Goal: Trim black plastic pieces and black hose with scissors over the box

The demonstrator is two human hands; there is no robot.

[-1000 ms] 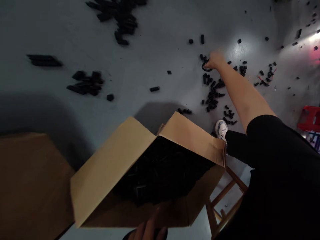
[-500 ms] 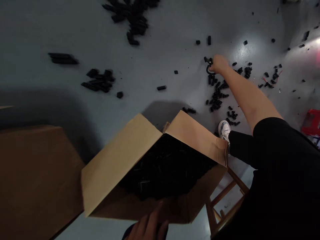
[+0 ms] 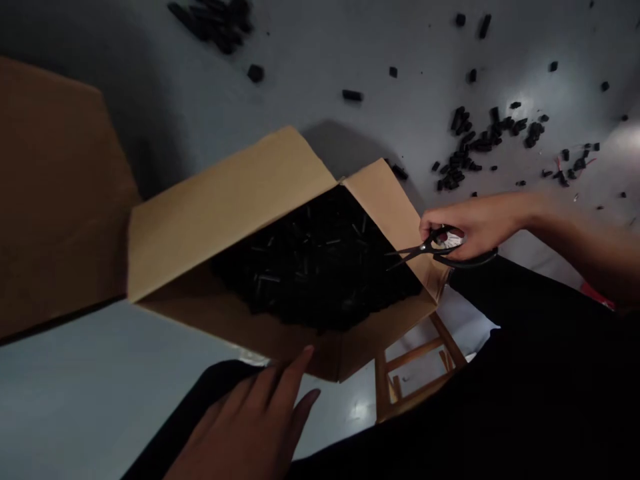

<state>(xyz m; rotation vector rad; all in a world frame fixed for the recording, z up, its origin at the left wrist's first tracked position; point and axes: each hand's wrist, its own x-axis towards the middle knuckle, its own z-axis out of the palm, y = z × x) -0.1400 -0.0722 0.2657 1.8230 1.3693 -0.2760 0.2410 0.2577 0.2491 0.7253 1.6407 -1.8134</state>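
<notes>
My right hand (image 3: 473, 223) grips black scissors (image 3: 430, 250) by the handles, the blades slightly apart and pointing left over the right flap of an open cardboard box (image 3: 220, 213). The box is full of small black plastic parts (image 3: 320, 260). At the bottom of the view my left hand (image 3: 253, 420) rests over my dark-clothed knee, fingers stretched out toward the box's near corner, holding nothing.
A second closed cardboard box (image 3: 55, 193) stands at the left. Black parts lie scattered on the grey floor (image 3: 100, 393), in a cluster at the upper right (image 3: 475, 143) and another at the top (image 3: 215, 17). A wooden stool (image 3: 415, 360) shows beneath me.
My right hand has come back from the floor with the scissors and now holds them over the box's right flap. The view has tilted down and the left hand shows more.
</notes>
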